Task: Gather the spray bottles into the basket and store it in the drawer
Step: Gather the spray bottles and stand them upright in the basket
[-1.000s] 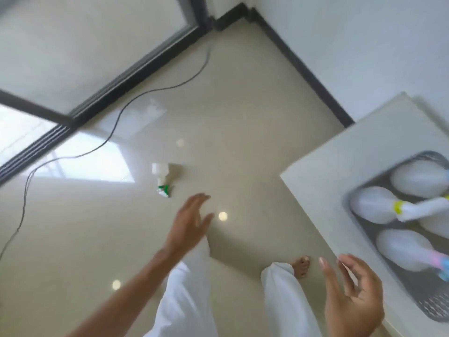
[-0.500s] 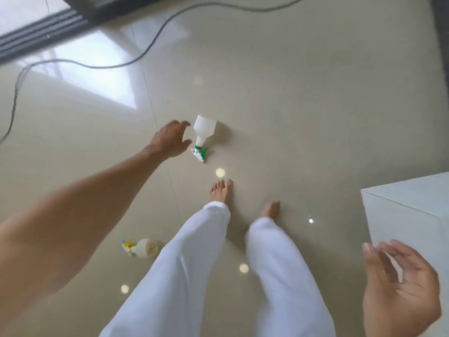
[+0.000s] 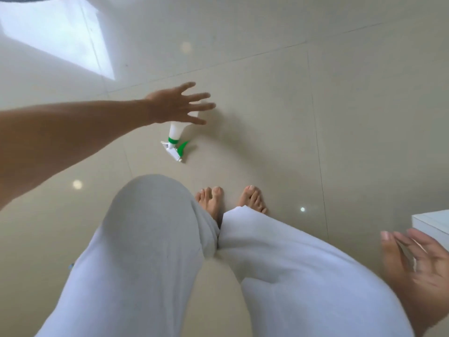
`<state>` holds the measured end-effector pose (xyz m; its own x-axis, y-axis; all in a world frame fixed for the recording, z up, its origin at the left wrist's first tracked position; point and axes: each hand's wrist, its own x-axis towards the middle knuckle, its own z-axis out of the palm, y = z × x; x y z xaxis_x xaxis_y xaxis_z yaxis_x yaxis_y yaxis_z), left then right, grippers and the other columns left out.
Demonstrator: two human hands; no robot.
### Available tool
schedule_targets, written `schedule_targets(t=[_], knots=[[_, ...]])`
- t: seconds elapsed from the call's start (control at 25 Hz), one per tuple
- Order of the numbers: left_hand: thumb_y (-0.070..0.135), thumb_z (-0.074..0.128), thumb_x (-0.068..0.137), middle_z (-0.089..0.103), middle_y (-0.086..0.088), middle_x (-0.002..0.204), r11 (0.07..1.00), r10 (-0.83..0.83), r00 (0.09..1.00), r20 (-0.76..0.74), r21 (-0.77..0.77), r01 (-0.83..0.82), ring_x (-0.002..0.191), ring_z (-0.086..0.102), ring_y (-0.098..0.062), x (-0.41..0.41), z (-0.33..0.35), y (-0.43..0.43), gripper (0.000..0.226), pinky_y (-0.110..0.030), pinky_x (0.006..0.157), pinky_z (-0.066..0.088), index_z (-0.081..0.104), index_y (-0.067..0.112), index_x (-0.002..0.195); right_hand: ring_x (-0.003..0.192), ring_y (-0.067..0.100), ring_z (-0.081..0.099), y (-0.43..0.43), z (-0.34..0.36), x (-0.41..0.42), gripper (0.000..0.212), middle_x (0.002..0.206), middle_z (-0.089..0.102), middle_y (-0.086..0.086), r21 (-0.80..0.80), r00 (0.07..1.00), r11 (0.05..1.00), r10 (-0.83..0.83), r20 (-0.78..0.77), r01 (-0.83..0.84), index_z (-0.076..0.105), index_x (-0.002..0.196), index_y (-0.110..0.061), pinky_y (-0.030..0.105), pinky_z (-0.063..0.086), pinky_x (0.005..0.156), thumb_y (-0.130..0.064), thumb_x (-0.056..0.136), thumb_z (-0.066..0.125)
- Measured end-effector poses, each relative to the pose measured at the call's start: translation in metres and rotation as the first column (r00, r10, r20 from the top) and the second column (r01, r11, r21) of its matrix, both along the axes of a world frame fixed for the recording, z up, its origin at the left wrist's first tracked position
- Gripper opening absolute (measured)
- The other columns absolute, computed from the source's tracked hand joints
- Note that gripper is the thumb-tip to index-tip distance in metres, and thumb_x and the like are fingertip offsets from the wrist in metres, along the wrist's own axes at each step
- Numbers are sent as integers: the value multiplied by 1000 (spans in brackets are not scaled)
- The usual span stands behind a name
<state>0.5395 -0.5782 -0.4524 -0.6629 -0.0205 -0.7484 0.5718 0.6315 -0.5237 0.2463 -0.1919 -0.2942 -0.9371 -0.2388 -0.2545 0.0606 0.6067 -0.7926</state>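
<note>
A white spray bottle with a green collar and green trigger lies on its side on the beige tiled floor, nozzle end toward me. My left hand is stretched out right over the bottle's body with fingers spread, covering its far end; it holds nothing. My right hand hangs blurred at the lower right with fingers apart, empty. The basket and the drawer are out of view.
My two legs in white trousers and bare feet fill the lower middle, just short of the bottle. A white cabinet corner shows at the right edge. A bright window reflection lies on the floor at upper left.
The view has tilted down and closer to the floor. My left hand moved from beside the bottle's neck to over its body, fingers now spread. The second bottle at lower left has left the view.
</note>
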Motion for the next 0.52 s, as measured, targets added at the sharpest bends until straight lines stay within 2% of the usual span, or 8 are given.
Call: schedule_targets(t=[0.04,0.12,0.2,0.28,0.32,0.4,0.44,0.52], knots=[[17,36,104,-16,-4,165,999,-48,998,41,20,47,154,-3,-27,-1,-14,-1,75,-46,124,10,-16,37,154,99,25,63,-7,-8,-2,27,108,63,21,1,1000,1000,-17,-8,17,60,107,-15,41,54,98,-1,90,75],[13,52,97,-12,-10,165,990,-5,991,134,139,-13,152,0,-39,-3,-34,-6,86,-52,121,19,-7,33,155,100,25,64,-14,-23,-8,29,108,63,21,7,999,999,-36,-18,36,58,113,-8,40,54,98,-1,90,75],[9,56,91,7,-10,163,971,92,983,158,205,-124,149,11,-43,-4,-37,-14,83,-45,113,34,5,30,154,101,23,64,-18,-28,-11,31,109,63,20,13,999,999,-44,-16,44,57,116,-7,37,56,97,-2,91,75],[19,63,89,21,-7,155,908,290,944,159,266,-324,144,22,-41,-1,-20,-27,84,-36,99,47,9,29,153,103,21,64,-20,-18,-11,31,110,63,17,-3,1000,1000,-6,-15,6,57,118,-8,33,57,96,-5,92,74],[26,70,84,26,-5,152,821,465,877,123,312,-479,141,26,-39,-3,-4,-32,89,-35,91,52,13,28,153,103,20,64,-19,-9,-9,30,110,63,13,-6,999,1000,25,-20,-26,56,118,-9,30,57,95,-6,93,73],[30,85,69,38,-8,145,424,836,541,87,523,-739,132,34,-37,-15,44,-33,98,-42,81,55,29,25,149,102,19,64,-18,24,0,29,106,64,1,-30,998,998,54,-23,-54,55,117,-8,24,57,91,-5,94,72],[29,89,61,45,-11,140,219,914,381,138,624,-750,128,39,-38,-22,72,-29,100,-45,83,53,36,23,146,101,18,64,-19,48,6,28,104,65,-7,-77,999,996,42,-16,-43,56,116,-9,21,57,90,-2,94,71],[32,94,53,56,-15,132,-85,960,157,233,773,-629,119,51,-39,-44,142,-4,101,-45,94,48,45,19,140,95,10,66,-19,111,25,28,96,70,-17,-172,1000,985,1,25,3,60,111,-14,17,56,87,3,92,71]])
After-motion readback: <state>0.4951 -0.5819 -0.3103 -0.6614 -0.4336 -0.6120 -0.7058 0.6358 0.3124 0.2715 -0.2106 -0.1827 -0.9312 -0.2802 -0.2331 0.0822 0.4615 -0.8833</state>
